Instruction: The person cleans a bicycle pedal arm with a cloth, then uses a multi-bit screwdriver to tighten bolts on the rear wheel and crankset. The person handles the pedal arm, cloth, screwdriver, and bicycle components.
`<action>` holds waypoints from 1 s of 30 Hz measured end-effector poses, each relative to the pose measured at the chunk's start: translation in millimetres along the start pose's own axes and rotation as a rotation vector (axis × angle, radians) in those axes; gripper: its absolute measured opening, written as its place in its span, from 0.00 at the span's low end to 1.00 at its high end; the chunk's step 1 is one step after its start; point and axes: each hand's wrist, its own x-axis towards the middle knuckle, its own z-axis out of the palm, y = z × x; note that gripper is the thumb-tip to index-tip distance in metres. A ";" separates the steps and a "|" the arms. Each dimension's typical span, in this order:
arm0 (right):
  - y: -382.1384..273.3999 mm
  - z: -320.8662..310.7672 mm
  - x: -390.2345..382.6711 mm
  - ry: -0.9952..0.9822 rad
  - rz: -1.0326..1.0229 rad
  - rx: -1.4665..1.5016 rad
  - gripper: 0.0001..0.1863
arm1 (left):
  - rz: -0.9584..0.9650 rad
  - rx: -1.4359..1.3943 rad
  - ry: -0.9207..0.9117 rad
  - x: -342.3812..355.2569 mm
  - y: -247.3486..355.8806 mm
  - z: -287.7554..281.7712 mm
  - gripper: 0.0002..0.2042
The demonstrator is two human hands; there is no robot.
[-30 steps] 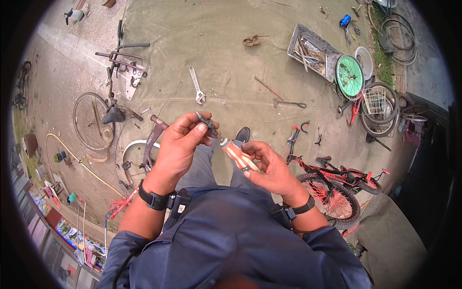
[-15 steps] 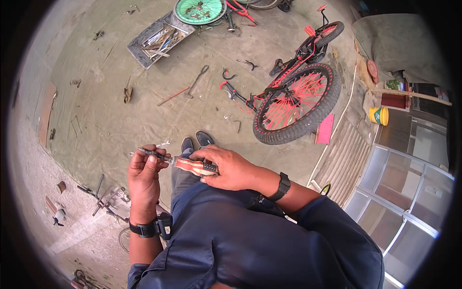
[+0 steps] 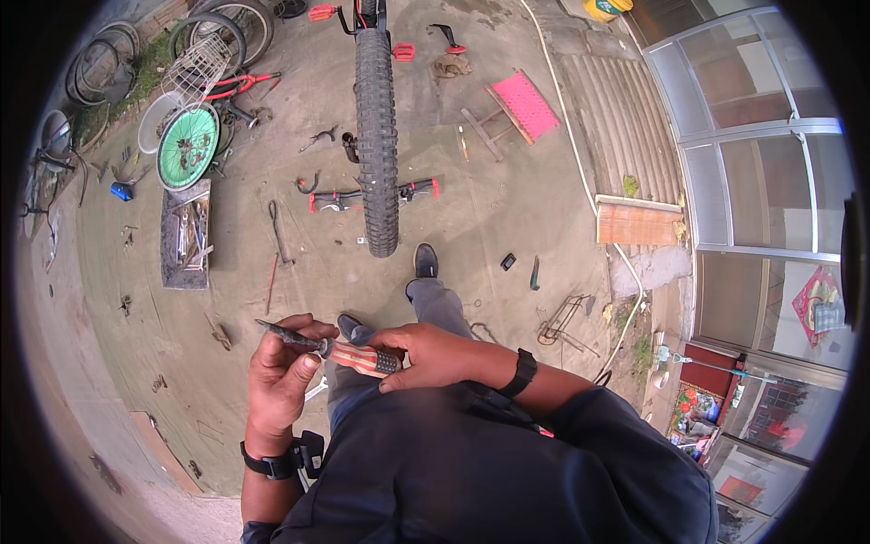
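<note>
My left hand [image 3: 281, 381], at the lower middle of the head view, grips a dark, narrow metal piece [image 3: 285, 332] between thumb and fingers. My right hand [image 3: 430, 354], beside it, is closed around a handle [image 3: 361, 358] with red and cream stripes and a dark dotted patch. The two pieces meet at a silver fitting between my hands. A white piece shows just below my left hand, too small to name. Both hands are held in front of my dark shirt, above my legs and shoes.
A knobby bicycle tyre [image 3: 377, 136] stands ahead, red-ended handlebars [image 3: 417, 189] at ground level. A pink woven stool [image 3: 524, 104] lies right of it. Left are a tool tray [image 3: 169, 240], green wheel [image 3: 187, 136] and loose tyres. A glazed frame [image 3: 734, 181] borders the right.
My view has swung to the right, and the bicycle now stands straight ahead with its tyre end-on. My feet have shifted. Both hands still hold the same pieces, now lower in view.
</note>
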 end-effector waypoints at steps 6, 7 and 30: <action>36.1 -72.3 -63.8 0.237 -0.107 0.078 0.33 | -0.207 0.262 -0.394 84.9 -7.1 108.6 0.23; 43.4 -90.1 -76.3 0.265 -0.137 0.097 0.32 | -0.218 0.319 -0.456 103.1 -10.6 128.5 0.21; 128.6 -446.6 -308.6 0.760 0.063 0.180 0.32 | -0.517 0.182 -0.483 421.9 -119.7 430.0 0.12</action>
